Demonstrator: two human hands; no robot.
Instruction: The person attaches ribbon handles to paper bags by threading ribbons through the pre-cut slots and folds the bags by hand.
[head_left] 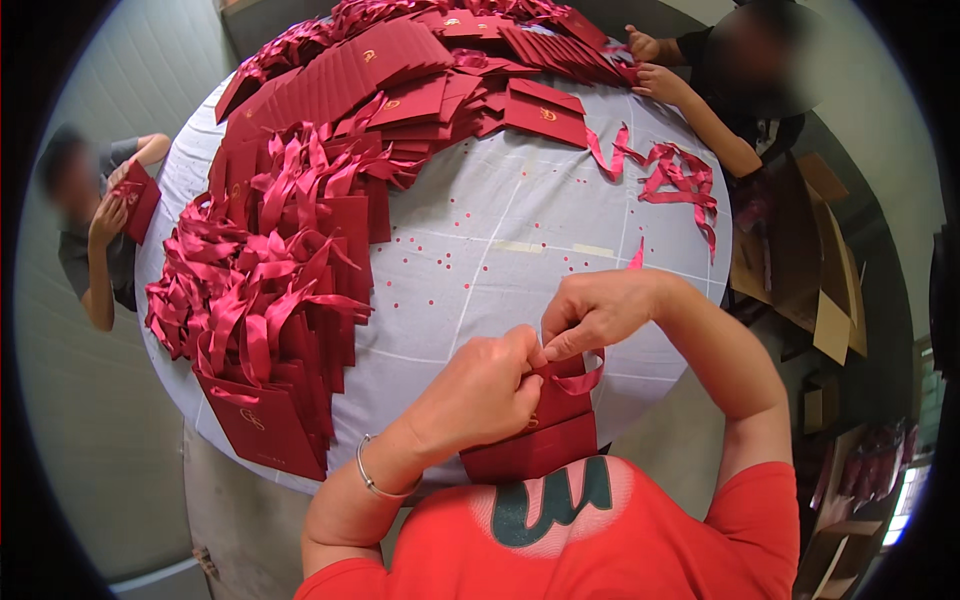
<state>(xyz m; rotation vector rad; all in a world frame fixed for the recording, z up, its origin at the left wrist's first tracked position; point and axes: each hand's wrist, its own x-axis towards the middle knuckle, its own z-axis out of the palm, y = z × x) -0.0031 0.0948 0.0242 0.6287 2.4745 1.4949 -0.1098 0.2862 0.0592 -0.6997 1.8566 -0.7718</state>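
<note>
A dark red paper gift bag [535, 447] lies at the near edge of the table, close against my body. Over its upper part, my left hand [485, 385] is closed, thumb and index pinched together; what they grip is hidden. My right hand [600, 305] pinches at the same spot, its fingertips almost touching the left ones. A pink-red ribbon [583, 380] loops out from the bag's top below my right hand, and a ribbon end [637, 254] sticks up behind that hand. The ribbon between the fingertips is mostly covered.
Ribbon-handled red bags [265, 425] stand in packed rows along the table's left side, with more bags [340, 85] fanned at the back. Loose ribbons [680, 190] and small red dots lie on the pale tablecloth [440, 210]. Two people handle bags across the table. Cardboard boxes [835, 270] stand right.
</note>
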